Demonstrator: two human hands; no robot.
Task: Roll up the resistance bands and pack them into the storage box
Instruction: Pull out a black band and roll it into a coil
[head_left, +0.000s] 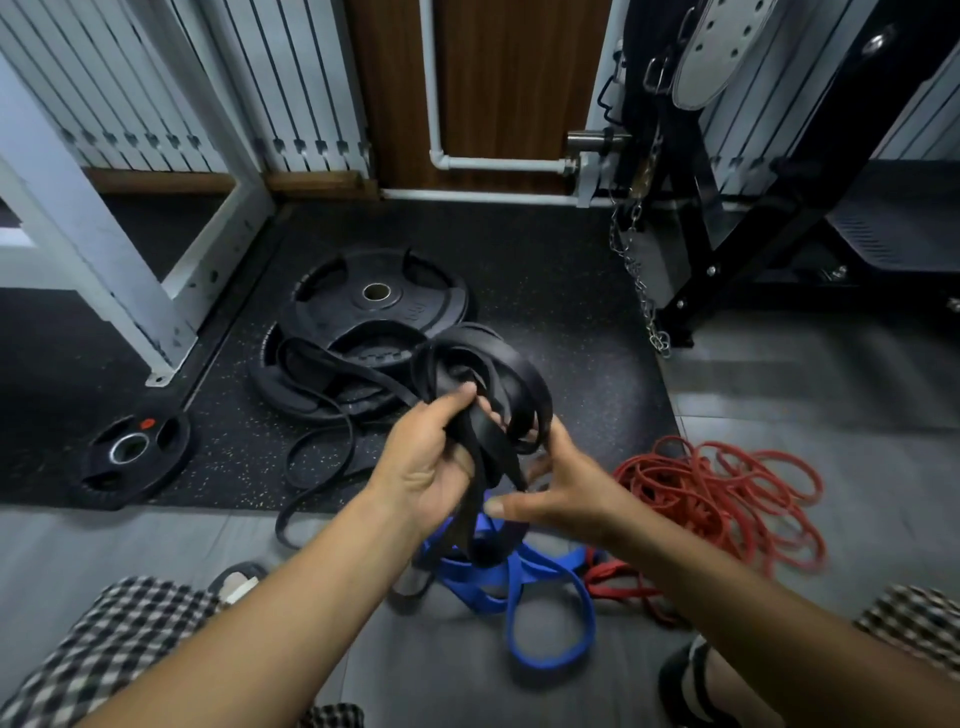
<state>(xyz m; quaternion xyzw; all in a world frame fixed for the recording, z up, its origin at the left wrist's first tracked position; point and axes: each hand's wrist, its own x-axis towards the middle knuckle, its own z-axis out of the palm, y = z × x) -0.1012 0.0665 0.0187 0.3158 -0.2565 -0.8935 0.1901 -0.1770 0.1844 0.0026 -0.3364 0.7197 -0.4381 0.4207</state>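
Bands of flat blue rubber (493, 574) lie on the floor (779, 395) nearest. Above them the left hand (423, 467) grips limp, springy black resistance bands (514, 364), the right hand (571, 493) hooking its fingers into their coil; probably best held where loops cross. Tails trail onto black weight plates (374, 306).

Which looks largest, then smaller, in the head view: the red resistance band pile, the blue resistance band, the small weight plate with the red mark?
1. red resistance band pile
2. blue resistance band, nearer the camera, so unsure
3. small weight plate, clearly smallest
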